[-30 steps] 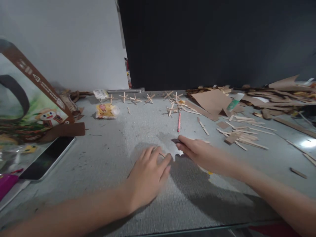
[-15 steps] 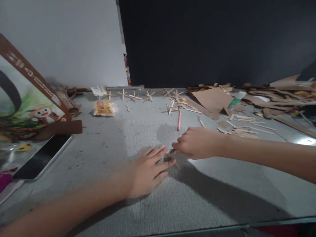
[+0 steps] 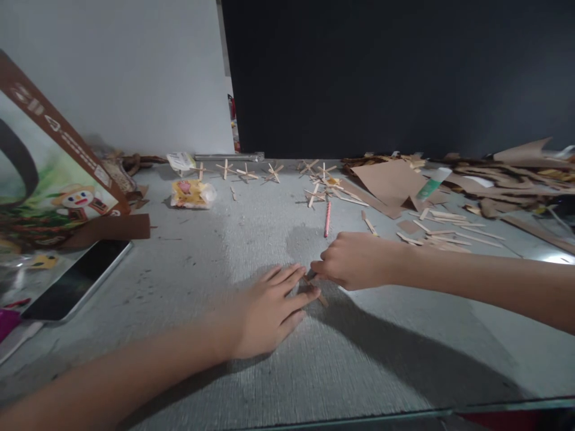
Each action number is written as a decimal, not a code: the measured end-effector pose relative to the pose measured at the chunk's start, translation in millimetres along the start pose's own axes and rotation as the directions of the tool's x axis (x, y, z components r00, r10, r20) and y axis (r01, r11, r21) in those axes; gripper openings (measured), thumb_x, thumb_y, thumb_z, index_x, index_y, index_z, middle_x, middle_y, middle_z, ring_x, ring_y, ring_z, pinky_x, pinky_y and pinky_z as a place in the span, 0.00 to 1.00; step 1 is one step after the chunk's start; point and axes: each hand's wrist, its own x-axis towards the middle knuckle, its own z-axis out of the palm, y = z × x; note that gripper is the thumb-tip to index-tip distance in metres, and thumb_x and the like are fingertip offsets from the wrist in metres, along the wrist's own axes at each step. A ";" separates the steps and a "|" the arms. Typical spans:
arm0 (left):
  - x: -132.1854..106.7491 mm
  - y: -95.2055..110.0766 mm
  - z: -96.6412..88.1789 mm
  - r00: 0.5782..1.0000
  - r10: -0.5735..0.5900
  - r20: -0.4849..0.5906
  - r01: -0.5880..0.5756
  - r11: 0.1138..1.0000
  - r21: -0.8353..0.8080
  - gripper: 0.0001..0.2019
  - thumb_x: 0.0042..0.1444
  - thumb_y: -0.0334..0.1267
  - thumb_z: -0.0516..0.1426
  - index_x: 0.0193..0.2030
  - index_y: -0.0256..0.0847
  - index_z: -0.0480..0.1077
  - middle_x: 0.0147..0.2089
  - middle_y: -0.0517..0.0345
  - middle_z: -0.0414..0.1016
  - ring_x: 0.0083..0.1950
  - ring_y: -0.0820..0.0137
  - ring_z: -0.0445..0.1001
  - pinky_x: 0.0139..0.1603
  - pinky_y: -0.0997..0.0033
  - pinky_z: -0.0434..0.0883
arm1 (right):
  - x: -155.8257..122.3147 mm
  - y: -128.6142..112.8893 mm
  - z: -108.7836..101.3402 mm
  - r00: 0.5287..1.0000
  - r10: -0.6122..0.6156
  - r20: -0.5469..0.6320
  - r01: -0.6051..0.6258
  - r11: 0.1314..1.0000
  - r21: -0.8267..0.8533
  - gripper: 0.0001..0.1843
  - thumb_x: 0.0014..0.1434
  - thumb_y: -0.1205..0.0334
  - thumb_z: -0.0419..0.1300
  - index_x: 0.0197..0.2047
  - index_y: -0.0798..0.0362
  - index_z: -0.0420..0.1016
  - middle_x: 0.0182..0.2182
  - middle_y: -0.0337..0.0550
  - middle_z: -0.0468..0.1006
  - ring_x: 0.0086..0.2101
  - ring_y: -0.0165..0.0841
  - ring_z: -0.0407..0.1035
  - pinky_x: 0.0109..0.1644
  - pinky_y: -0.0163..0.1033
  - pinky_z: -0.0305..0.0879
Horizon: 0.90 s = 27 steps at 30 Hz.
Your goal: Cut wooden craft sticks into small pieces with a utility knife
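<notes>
My left hand (image 3: 274, 311) lies palm down on the grey tabletop with its fingers spread. Its fingertips rest on a thin wooden craft stick (image 3: 323, 299), pressing it to the table; part of the stick is hidden beneath them. Close by on the right, my right hand (image 3: 350, 260) is closed in a pinch around a small grey blade-like tool (image 3: 311, 274). The tip of that tool touches or sits just over the stick's far end; its handle is hidden in the fingers.
Star-shaped stick bundles (image 3: 246, 173) line the back. A pink striped candle-like rod (image 3: 327, 219) lies beyond my hands. Loose sticks (image 3: 442, 230), brown cardboard (image 3: 381, 182) and a green-and-white glue tube (image 3: 433, 184) are at right. A phone (image 3: 78, 281), yellow packet (image 3: 191, 195) and printed box (image 3: 67, 179) are left.
The view has shifted slightly. The small grey tool in my right hand has tilted a little and moved closer against the stick. My left hand stays in place.
</notes>
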 end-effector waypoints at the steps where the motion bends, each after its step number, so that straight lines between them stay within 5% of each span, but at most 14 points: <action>1: 0.2 0.2 -0.4 1.000 -0.002 0.013 0.002 1.000 0.008 0.24 0.78 0.45 0.47 0.75 0.46 0.67 0.81 0.45 0.59 0.83 0.55 0.52 0.81 0.47 0.55 | 0.1 0.1 -0.4 1.000 -0.002 0.002 0.002 1.000 0.003 0.10 0.68 0.68 0.61 0.46 0.54 0.85 0.28 0.48 0.85 0.27 0.38 0.78 0.29 0.40 0.46; 6: 1.2 1.4 -3.8 0.996 -0.016 0.089 0.010 0.998 0.066 0.25 0.79 0.46 0.44 0.77 0.46 0.64 0.82 0.45 0.56 0.84 0.55 0.50 0.81 0.48 0.55 | 0.9 0.3 -3.8 0.999 0.005 0.052 -0.004 1.000 -0.014 0.11 0.69 0.67 0.61 0.49 0.55 0.84 0.29 0.48 0.85 0.29 0.39 0.79 0.29 0.39 0.46; 17: 0.8 1.9 -2.7 0.998 0.002 0.067 -0.010 0.994 0.108 0.25 0.79 0.45 0.44 0.76 0.45 0.65 0.81 0.42 0.59 0.83 0.54 0.53 0.80 0.47 0.57 | 2.1 -1.2 -6.2 0.997 -0.015 0.080 0.019 0.999 -0.048 0.12 0.66 0.68 0.63 0.51 0.56 0.84 0.29 0.49 0.86 0.30 0.39 0.80 0.30 0.39 0.49; 27: 2.2 2.5 2.7 1.000 0.004 0.026 -0.008 0.991 0.134 0.25 0.78 0.46 0.45 0.76 0.45 0.65 0.79 0.45 0.62 0.82 0.55 0.57 0.79 0.49 0.57 | 12.2 -13.0 -21.1 0.987 -0.038 0.153 0.050 0.995 -0.081 0.09 0.66 0.67 0.63 0.40 0.57 0.86 0.31 0.53 0.86 0.33 0.42 0.80 0.33 0.41 0.57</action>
